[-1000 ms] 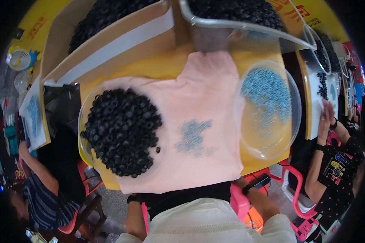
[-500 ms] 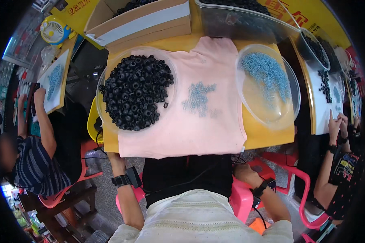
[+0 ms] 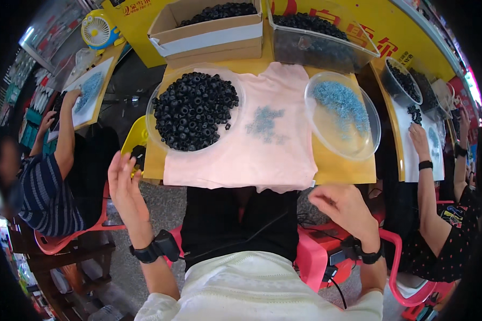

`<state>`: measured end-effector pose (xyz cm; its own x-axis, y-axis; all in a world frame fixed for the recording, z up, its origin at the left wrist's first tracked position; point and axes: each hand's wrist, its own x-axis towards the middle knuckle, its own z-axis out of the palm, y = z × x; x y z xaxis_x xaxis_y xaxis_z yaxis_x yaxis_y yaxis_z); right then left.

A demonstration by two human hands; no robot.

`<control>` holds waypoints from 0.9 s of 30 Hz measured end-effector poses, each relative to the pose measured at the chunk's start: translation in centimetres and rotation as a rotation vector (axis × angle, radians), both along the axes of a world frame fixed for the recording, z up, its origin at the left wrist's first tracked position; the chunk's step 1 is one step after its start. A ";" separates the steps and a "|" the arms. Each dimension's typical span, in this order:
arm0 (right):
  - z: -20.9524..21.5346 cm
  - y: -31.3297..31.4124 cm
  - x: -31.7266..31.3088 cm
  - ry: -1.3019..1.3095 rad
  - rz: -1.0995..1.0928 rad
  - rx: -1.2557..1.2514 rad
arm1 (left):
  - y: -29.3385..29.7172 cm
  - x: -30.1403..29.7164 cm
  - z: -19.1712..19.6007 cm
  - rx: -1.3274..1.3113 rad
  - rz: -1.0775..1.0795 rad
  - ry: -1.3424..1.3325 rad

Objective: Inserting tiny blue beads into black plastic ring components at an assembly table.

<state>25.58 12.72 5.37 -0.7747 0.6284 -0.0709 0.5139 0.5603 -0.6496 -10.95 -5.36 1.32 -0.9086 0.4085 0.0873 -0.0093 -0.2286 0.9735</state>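
My left hand (image 3: 126,188) is raised off the table's front left corner. Its fingers are stretched and slightly apart, with nothing held. Near the front right corner, my right hand (image 3: 349,206) hangs with loosely bent fingers and nothing visible in it. Between them a pink cloth garment (image 3: 209,168) lies flat over the yellow table (image 3: 359,171). Small pale blue beads (image 3: 264,124) are spread on the cloth's middle. A clear round tray (image 3: 151,120) heaped with black beads (image 3: 190,109) rests at the left. At the right, another clear tray (image 3: 340,147) contains blue beads (image 3: 341,101).
Behind the cloth stand a cardboard box (image 3: 214,43) and a clear plastic bin (image 3: 326,51), both with black beads. A yellow basket (image 3: 136,134) is beside the table's left edge. Co-workers sit at tables on both sides. Dark cables hang near my right wrist.
Both my hands have risen from beside my seat toward the table's front edge, the left one higher. The view has shifted, showing more of the box and bin. The right-hand co-worker's hands have moved apart.
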 end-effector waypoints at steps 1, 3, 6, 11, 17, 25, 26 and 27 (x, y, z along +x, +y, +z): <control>1.0 0.4 -1.4 0.027 -0.012 0.029 | 0.7 0.8 1.8 0.038 -0.081 -0.002; 0.9 1.5 -4.1 0.121 -0.097 0.082 | 2.5 2.5 4.0 0.078 -0.359 0.057; -1.1 4.0 -7.6 0.221 -0.158 0.254 | 5.0 6.5 6.6 0.042 -0.762 0.090; -3.2 6.9 -12.0 0.115 -0.154 0.408 | 8.0 10.2 9.8 0.183 -1.510 0.604; -5.0 9.1 -13.6 -0.005 -0.170 0.373 | 11.9 10.5 5.4 -0.193 -1.433 0.691; -4.8 9.6 -13.5 0.109 -0.179 0.321 | 15.8 9.9 0.7 -0.416 -0.870 0.472; -4.5 9.6 -13.6 0.144 -0.180 0.263 | 16.1 9.9 0.3 -0.397 -0.814 0.466; -4.1 9.6 -13.6 0.180 -0.181 0.204 | 16.3 9.9 0.2 -0.386 -0.806 0.413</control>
<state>11.97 22.32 1.23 -0.6374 0.7445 0.1983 0.5047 0.5980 -0.6226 -1.02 10.94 1.48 -0.2738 0.9596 0.0652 0.3346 0.0314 0.9418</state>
